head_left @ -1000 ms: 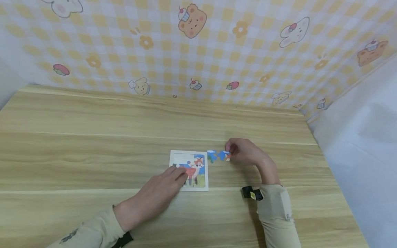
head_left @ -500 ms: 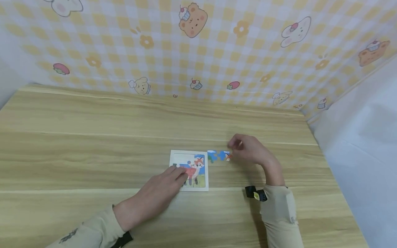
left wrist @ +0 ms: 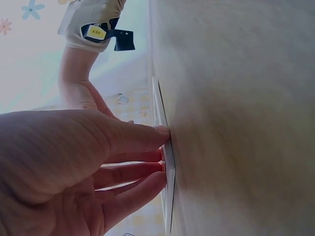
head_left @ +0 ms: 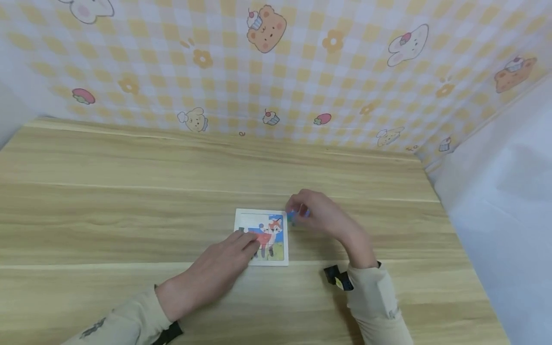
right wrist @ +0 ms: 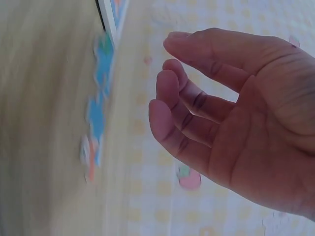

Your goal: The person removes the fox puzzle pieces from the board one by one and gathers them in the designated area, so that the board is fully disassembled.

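Observation:
A square fox jigsaw puzzle in a white tray (head_left: 285, 242) lies on the table, with a bare pale patch at its upper left. My left hand (head_left: 220, 268) rests on the tray's left part; in the left wrist view its fairly straight fingers and thumb touch the tray (left wrist: 170, 187). Over the tray's upper right corner hovers my right hand (head_left: 325, 218), fingers loosely bent. The right wrist view shows nothing between them. Two blue puzzle pieces lie on the table beside the tray: one with green (right wrist: 102, 64), one with an orange-and-white part (right wrist: 96, 123). My right hand partly hides them in the head view.
The wood-grain table (head_left: 129, 201) spreads around the tray. Behind it hangs a yellow checked cloth (head_left: 233, 72) with cartoon animals, and a white sheet (head_left: 500, 191) borders the right side. A black wrist device (head_left: 338, 278) hangs below the right sleeve.
My right hand lifted a little off the outer puzzle piece, then moved left over both pieces toward the tray. The left hand has stayed on the puzzle.

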Tool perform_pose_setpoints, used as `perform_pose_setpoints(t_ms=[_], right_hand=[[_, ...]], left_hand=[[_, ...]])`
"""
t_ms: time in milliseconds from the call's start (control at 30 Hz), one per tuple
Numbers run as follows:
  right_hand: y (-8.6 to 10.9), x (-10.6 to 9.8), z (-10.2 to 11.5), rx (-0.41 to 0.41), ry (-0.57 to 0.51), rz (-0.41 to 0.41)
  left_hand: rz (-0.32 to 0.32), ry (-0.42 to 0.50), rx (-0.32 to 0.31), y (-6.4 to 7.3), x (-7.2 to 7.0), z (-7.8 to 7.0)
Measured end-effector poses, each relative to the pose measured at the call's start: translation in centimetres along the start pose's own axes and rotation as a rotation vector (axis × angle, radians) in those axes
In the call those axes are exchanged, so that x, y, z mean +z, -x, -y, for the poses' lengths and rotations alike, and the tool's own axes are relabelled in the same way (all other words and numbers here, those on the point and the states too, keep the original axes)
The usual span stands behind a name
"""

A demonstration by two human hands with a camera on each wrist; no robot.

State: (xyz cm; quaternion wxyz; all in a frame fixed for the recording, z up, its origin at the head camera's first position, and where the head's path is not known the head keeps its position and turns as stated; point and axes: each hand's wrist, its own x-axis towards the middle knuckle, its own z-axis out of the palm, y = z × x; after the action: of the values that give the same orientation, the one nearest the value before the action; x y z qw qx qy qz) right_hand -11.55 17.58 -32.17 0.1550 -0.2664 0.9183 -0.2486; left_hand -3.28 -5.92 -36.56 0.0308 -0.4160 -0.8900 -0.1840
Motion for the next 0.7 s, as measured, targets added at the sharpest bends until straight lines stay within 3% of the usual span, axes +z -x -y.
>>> perform_pose_setpoints(t_ms=[233, 700], right_hand=[[-0.9, 2.1, 1.4, -0.048, 0.039, 0.083], [-1.3, 3.3, 1.8, -0.036, 0.069, 0.099]], left_hand=[[0.015, -0.012, -0.012, 0.0, 0.1, 0.0], [-0.008, -0.026, 0.001, -0.1, 0.1, 0.1]])
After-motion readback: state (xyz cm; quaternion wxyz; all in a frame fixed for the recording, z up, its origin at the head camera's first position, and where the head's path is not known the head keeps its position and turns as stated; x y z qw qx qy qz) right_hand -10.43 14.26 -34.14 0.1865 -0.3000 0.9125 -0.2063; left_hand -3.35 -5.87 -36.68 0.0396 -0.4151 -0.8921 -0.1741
